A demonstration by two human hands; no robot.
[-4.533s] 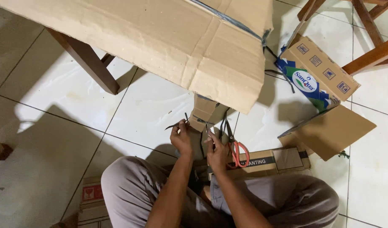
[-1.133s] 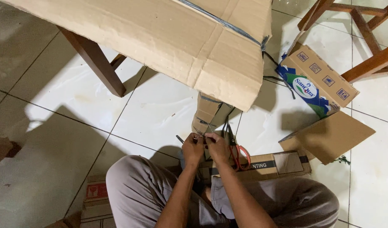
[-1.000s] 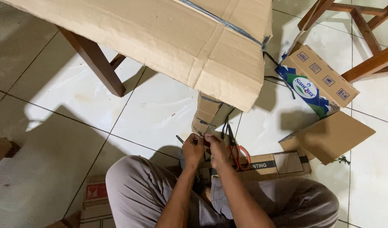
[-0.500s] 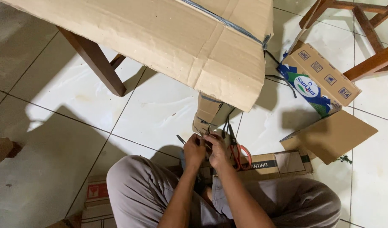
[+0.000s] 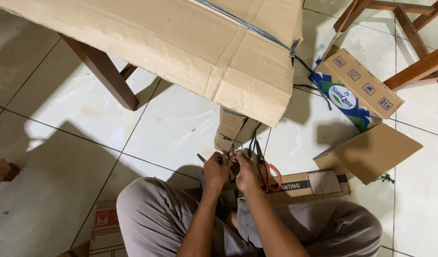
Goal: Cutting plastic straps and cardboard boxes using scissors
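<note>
Both hands have drawn together since the earlier frame: left hand (image 5: 215, 170) and right hand (image 5: 246, 171) pinch thin black strapping (image 5: 251, 138) beside the small taped cardboard piece (image 5: 232, 131). Keeping it taut would help. Red-handled scissors (image 5: 268, 172) lie just right; a blue-green printed carton (image 5: 354, 93) sits beyond.

A single head-worn camera looks steeply down from above a seated person's lap onto the white tiled floor (image 5: 171, 128), facing forward; the two hands sit low at centre frame, fairly near, while a large brown cardboard box (image 5: 181, 43) fills the upper edge
</note>
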